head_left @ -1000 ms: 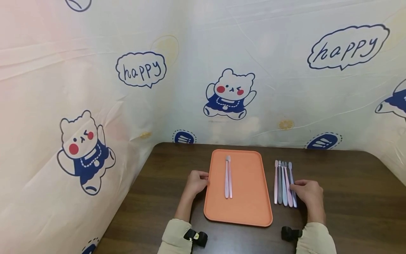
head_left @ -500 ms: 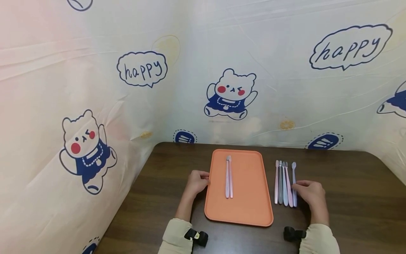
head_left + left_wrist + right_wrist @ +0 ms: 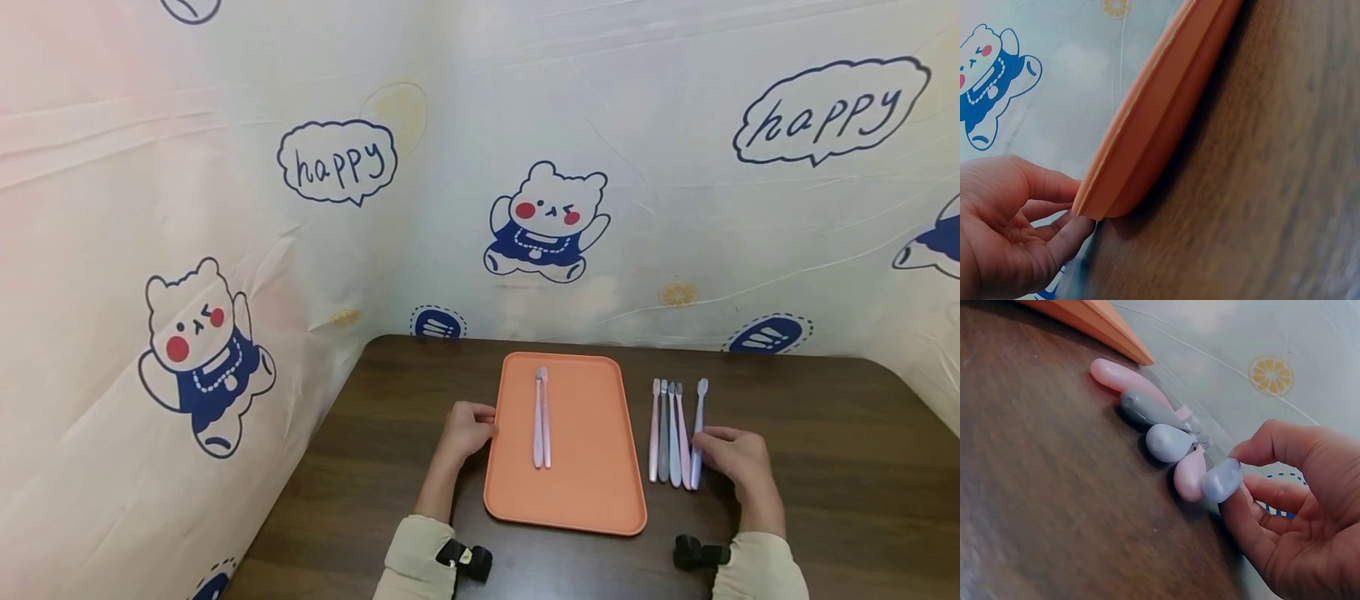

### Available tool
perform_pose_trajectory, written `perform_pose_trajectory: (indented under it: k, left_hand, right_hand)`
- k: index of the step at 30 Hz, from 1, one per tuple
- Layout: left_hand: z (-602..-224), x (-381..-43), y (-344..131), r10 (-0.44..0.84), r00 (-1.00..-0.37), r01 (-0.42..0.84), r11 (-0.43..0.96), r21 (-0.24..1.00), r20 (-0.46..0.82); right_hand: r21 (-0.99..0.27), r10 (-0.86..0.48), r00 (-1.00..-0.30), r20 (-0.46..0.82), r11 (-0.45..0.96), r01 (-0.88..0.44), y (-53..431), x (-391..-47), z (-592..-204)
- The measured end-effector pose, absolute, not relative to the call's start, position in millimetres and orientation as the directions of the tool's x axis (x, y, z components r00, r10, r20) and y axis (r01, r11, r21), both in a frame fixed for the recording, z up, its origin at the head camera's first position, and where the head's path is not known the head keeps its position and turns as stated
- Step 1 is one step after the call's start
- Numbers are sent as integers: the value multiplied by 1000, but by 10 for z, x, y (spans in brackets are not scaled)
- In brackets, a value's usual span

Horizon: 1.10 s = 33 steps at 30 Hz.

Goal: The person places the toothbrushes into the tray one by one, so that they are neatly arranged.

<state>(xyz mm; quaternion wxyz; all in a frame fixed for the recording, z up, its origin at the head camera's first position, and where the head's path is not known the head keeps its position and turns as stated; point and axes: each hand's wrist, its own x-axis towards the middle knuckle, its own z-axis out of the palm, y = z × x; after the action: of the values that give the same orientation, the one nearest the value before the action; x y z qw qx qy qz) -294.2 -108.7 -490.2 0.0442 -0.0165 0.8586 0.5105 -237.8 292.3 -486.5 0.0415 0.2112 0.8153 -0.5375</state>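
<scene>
An orange tray (image 3: pixel 566 500) lies on the table with two pinkish-purple toothbrushes (image 3: pixel 542 425) side by side on it. My left hand (image 3: pixel 465 431) pinches the tray's left rim; in the left wrist view the thumb and fingers (image 3: pixel 1054 186) meet at that edge. To the right of the tray, my right hand (image 3: pixel 737 458) pinches a light purple toothbrush (image 3: pixel 701 408) by its handle, thumb on one side and finger on the other. That toothbrush's head leans right, while its rounded handle end (image 3: pixel 1222 480) stays close beside a pink toothbrush (image 3: pixel 1190 477).
Left of the held one, a row of toothbrushes lies on the table: a pink one (image 3: pixel 654 433), a grey one (image 3: pixel 663 442), a light blue one (image 3: pixel 674 454) and another pink one. A printed curtain (image 3: pixel 450 208) hangs behind the dark wooden table (image 3: pixel 847 467).
My right hand has moved slightly right with the purple toothbrush, whose head has swung away from the row. My left hand keeps its hold on the tray.
</scene>
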Motion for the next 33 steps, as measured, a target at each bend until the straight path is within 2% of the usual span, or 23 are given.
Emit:
perform_pose_trajectory:
  k: [15, 25, 33]
  left_hand:
    - [-4911, -2945, -1091, 18, -996, -63, 481, 874, -82]
    - [-4902, -2938, -1086, 19, -996, -67, 481, 874, -87]
    - [-4914, -2939, -1086, 15, -996, -70, 482, 874, -89]
  right_hand:
    - [-898, 241, -911, -335, 210, 386, 2963, -2376, -4821]
    - [-915, 154, -932, -327, 196, 353, 2946, -2349, -4781]
    - [-934, 125, -938, -322, 118, 336, 2935, -2324, -4775]
